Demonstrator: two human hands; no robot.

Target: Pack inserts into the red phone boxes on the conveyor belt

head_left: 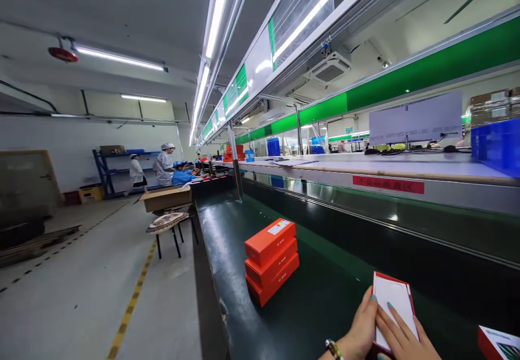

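A small red box [374,280] with a white inner piece [393,295] showing on top is at the lower right of the head view. My left hand [361,321], with a bracelet at the wrist, grips the box along its left side. Across the white piece lies my right hand [400,334], its fingers stretched out and flat. The box's lower end is hidden behind the hands. Left of them, a stack of three closed red boxes [271,262] stands on the dark green work surface [312,327]; its top box bears a white label.
Another red-edged box [498,344] with a printed white face is cut off at the lower right. A raised white shelf [325,166] runs behind, with a blue bin [498,146] on it. Left are a stool [167,222], an open carton [166,198] and people [164,166] farther off.
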